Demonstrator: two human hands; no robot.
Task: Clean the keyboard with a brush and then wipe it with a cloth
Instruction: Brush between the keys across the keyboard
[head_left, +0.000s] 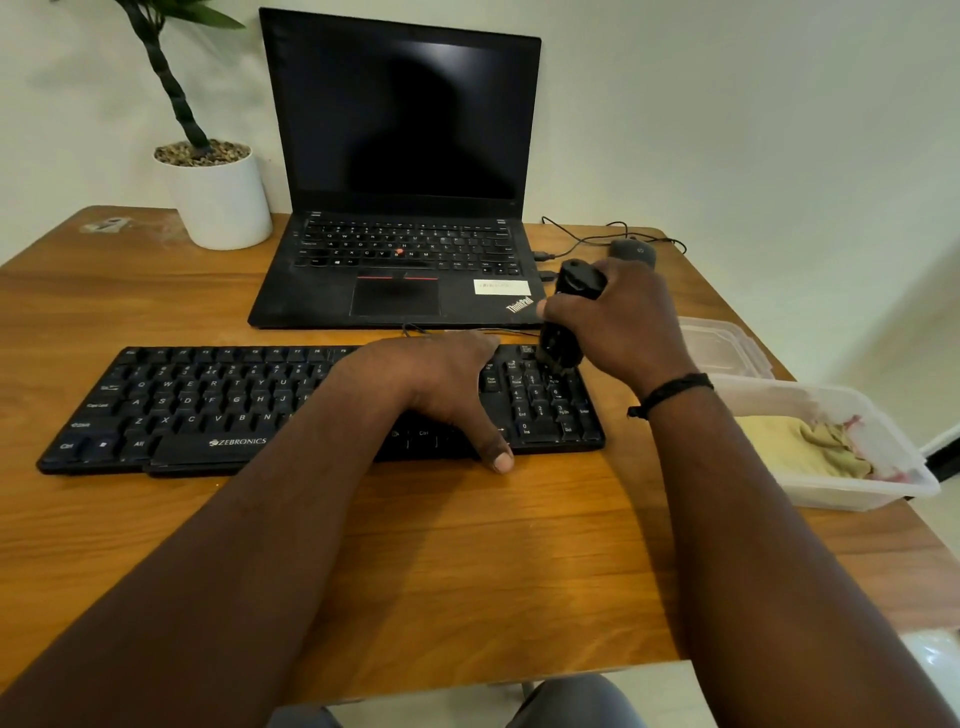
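The right hand (618, 317) is wrapped around a black brush (566, 322), fingers curled about its chunky handle, and holds it nearly upright so the bristle end meets the number pad at the right end of the black keyboard (260, 405). Just to the left of that grip, the left hand (441, 384) lies flat across the keys, fingers spread and thumb hooked over the near edge onto the wooden table (415, 545), pinning the board in place. To brush well, the person would likely do best with short, light strokes along the gaps between keys, working away from the steadying hand so loosened dust is not pushed under the palm, and tilting the bristles into each channel. The keycaps look like matte moulded plastic with white legends, low and square, with narrow grooves where grit collects; the bristles cannot be made out clearly. Behind the grip stands an open laptop (400, 171), its dark screen glossy. To the right of the gripping wrist, a translucent plastic tub (852, 493) holds a soft, crumpled yellow cloth (800, 447), not yet picked up for wiping.
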